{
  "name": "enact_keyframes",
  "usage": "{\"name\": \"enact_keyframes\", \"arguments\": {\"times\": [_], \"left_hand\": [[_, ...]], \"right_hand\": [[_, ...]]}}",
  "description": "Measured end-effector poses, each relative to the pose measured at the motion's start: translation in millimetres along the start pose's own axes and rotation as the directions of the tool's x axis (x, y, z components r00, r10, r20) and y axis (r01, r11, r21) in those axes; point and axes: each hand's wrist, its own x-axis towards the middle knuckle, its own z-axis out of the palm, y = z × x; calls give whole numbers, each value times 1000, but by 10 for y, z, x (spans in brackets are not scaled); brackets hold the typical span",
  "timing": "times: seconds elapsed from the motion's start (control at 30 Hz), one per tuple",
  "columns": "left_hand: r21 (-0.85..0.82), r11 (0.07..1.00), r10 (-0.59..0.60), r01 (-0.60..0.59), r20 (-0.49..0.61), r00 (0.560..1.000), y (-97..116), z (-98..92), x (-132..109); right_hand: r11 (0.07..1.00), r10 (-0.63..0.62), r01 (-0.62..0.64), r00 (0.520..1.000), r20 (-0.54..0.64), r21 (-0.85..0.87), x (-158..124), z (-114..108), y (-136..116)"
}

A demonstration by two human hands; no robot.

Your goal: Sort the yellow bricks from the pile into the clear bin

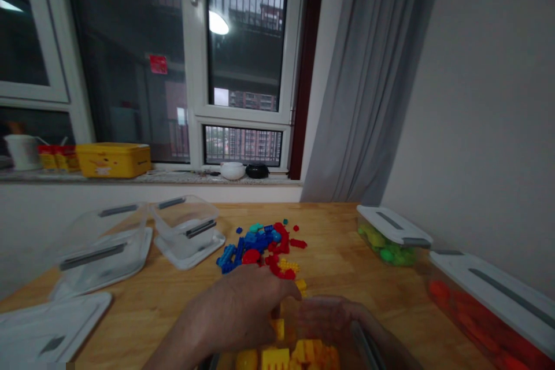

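My left hand (pixel 243 306) reaches palm down over the near middle of the table, its fingers bent and their tips partly hidden. A yellow block (pixel 280 329) shows right by its lower fingers; whether they grip it I cannot tell. My right hand (pixel 327 318) lies open and flat, palm turned to the left, beside the clear box (pixel 364 344) at the bottom edge. Yellow building blocks (pixel 275 356) fill the visible part of that box. Just beyond my left hand are a few loose yellow blocks (pixel 288 267), next to red blocks (pixel 281 237) and blue blocks (pixel 255 241).
Two clear boxes (pixel 184 211) rest on white lids at the left, with another white lid (pixel 52 324) nearer. On the right stand a lidded box of green blocks (pixel 388 245) and one of red blocks (pixel 481 318). A yellow case (pixel 113 161) sits on the windowsill.
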Motion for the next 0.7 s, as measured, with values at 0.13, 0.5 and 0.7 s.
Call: {"name": "enact_keyframes", "arguments": {"times": [0.13, 0.5, 0.7], "left_hand": [[29, 999, -12, 12, 14, 1000, -25, -11, 13], [-28, 997, -66, 68, 66, 996, -41, 12, 51], [-112, 990, -83, 90, 72, 994, -99, -50, 51]], "right_hand": [[989, -97, 97, 995, 3, -113, 16, -3, 19], [982, -126, 127, 992, 21, -140, 64, -37, 150], [985, -163, 166, 985, 63, -38, 114, -98, 259]]}}
